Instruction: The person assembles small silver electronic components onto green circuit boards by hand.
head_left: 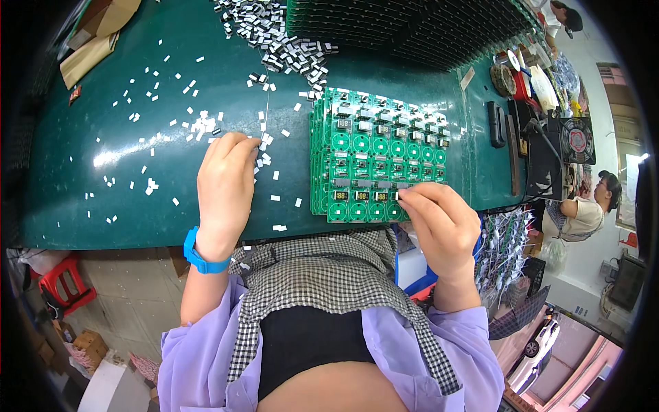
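Through the head camera I had two bare hands in view over one green table. The right hand, at three o'clock from centre, had its thumb and forefinger brought together at the lower edge of a green board panel. That panel lay at two o'clock, close to centre, atop a stack whose lower boards showed along its left side; I could not count them. Its face carried two rows of round green sections, seven to a row. In the lower row I counted three uncovered digit displays, and the fingertips met the panel at the fourth position. One small piece showed there, but I could not tell whether they pinched it or merely touched it.

The left hand, between nine and ten o'clock, had its fingers curled together beside some white pieces; I could not tell whether it gripped one. It wore one blue wristband.

Dozens more white chips lay scattered toward ten o'clock. One heap of small white-and-dark blocks, too many to count, sat at eleven, and one large dark stack stood near one. Farther out I had two other people, at two and three o'clock, one fan between them, and one red stool past eight.
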### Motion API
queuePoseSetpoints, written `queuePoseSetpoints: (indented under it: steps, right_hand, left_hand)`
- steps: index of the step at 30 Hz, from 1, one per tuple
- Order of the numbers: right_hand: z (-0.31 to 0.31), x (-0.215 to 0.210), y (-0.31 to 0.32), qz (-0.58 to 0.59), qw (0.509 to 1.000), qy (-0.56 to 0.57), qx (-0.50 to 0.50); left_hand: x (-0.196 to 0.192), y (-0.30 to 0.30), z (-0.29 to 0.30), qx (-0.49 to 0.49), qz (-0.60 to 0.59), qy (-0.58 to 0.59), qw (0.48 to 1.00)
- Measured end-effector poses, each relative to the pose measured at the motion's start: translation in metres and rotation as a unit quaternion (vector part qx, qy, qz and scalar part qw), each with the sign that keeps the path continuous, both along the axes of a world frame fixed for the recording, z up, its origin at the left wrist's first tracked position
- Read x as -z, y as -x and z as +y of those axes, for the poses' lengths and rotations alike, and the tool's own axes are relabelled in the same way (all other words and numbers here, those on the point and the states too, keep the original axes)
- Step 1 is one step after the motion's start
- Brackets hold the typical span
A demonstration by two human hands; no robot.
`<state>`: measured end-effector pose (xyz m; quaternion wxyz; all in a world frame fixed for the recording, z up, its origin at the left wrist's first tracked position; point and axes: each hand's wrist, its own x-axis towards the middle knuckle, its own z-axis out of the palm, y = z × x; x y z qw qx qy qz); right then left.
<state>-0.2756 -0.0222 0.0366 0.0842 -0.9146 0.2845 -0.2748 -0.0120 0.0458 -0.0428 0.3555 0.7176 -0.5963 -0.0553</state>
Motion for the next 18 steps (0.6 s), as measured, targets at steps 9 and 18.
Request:
queuePoseSetpoints:
  steps: [9, 18]
  right_hand:
    - [0.005, -0.007, 0.0, 0.012, 0.999, -0.034, 0.011]
    - [0.033, 0.005, -0.021, -0.141, 0.979, -0.066, -0.134]
  left_hand:
    - [-0.043, 0.022, 0.015, 0.083, 0.247, 0.032, 0.965]
    - [-0.059, 0.061, 0.027, 0.235, 0.561, -0.056, 0.792]
